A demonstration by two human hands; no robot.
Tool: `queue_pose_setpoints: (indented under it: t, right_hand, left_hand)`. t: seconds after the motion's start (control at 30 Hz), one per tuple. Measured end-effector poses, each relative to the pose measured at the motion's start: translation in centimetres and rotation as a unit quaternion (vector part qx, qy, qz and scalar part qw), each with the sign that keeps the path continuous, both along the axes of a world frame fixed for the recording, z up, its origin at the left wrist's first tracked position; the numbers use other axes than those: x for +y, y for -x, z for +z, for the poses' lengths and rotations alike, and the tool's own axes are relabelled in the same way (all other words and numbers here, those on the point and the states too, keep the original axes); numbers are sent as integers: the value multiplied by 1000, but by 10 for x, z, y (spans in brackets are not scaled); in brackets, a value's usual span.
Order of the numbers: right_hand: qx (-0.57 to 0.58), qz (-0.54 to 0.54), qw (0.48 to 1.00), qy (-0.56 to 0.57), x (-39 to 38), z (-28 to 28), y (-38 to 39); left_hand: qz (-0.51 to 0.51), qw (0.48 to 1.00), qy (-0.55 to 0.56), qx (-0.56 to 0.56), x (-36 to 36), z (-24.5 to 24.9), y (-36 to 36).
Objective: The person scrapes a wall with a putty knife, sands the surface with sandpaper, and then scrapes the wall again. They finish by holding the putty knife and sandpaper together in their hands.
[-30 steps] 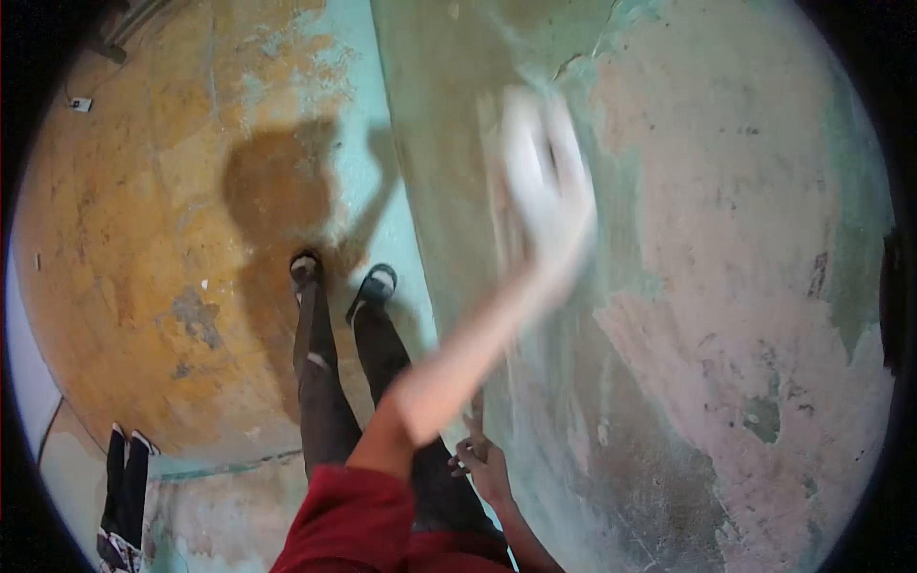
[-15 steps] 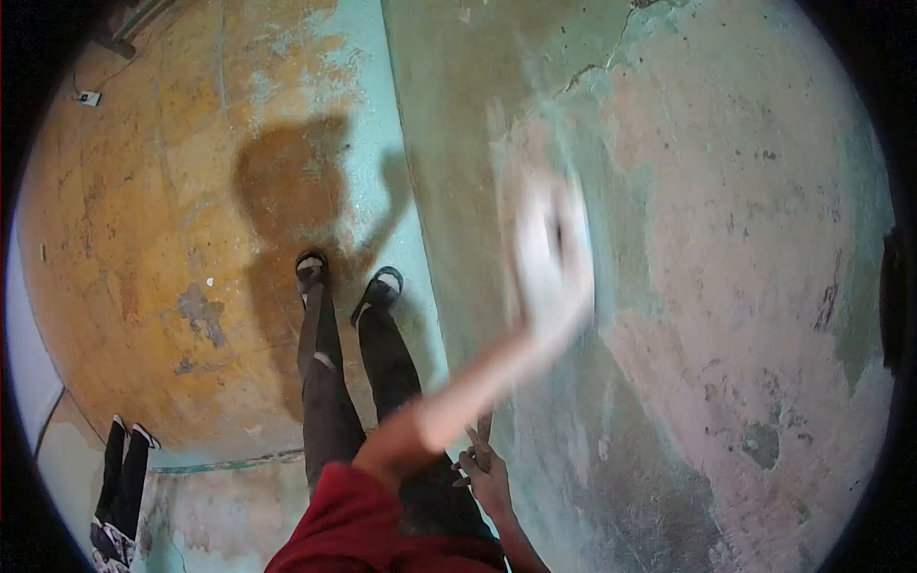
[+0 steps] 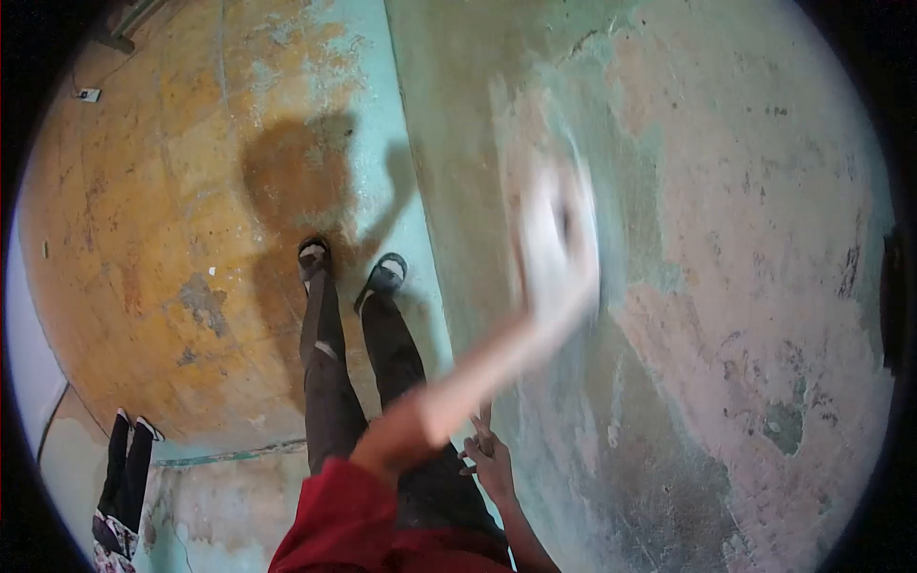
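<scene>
1. The wall fills the view to the right of the turquoise strip, which marks its straight edge against the orange floor.
2. The left hand is over the wall, right of the strip and apart from it. Blur hides whether the hand touches the wall or holds anything; a dark gap shows beside its fingers, but I cannot tell whether they grip.
3. From there a broad stretch of wall runs away from the strip to a dark object at the far side.
4. The right hand is low, just right of the strip's lower end, its fingers partly curled. Something thin and brown rises past it; I cannot tell whether it is a finger or a held thing.
5. The wall is green nearest the strip, with pale streaks around the left hand, a crack above it, a large pink patch farther out and grey roughness below.
6. Left of the strip lies a shadow; the right sandal is beside the strip.
</scene>
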State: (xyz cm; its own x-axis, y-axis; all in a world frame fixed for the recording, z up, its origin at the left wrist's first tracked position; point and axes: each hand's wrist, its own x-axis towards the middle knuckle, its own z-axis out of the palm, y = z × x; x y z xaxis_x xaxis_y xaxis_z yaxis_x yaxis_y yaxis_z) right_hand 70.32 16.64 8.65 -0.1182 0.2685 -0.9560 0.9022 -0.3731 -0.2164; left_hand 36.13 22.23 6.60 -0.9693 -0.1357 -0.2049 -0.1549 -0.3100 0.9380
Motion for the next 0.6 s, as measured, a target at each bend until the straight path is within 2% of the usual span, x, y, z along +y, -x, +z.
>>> queue_pose_setpoints:
  t: [0.07, 0.13, 0.27, 0.4, 0.47, 0.53, 0.57, 0.6]
  right_hand:
    - [-36, 32, 999, -2, 4, -8, -7]
    - [-26, 27, 999, -8, -4, 6, -10]
    - [-10, 50, 998, -30, 7, -7, -6]
    - [-8, 54, 999, -5, -6, 11, -1]
    - [12, 60, 998, 2, -8, 9, 2]
    - [-30, 16, 999, -4, -16, -4, 0]
    - [-29, 17, 999, -3, -18, -1, 2]
    - [-4, 11, 1000, -16, -21, 3, 4]
  left_hand:
    - [1, 1000, 1, 24, 2, -2, 24]
    - [-11, 999, 13, 29, -1, -4, 20]
    - [31, 999, -11, 35, 9, 4, -33]
    - [15, 1000, 11, -1, -4, -6, 45]
    - [33, 999, -5, 16, 6, -4, 22]
    - [68, 996, -31, 52, 12, -1, -22]
    - [11, 998, 24, 58, 0, 4, -64]
    - [32, 996, 26, 73, 4, 3, -62]
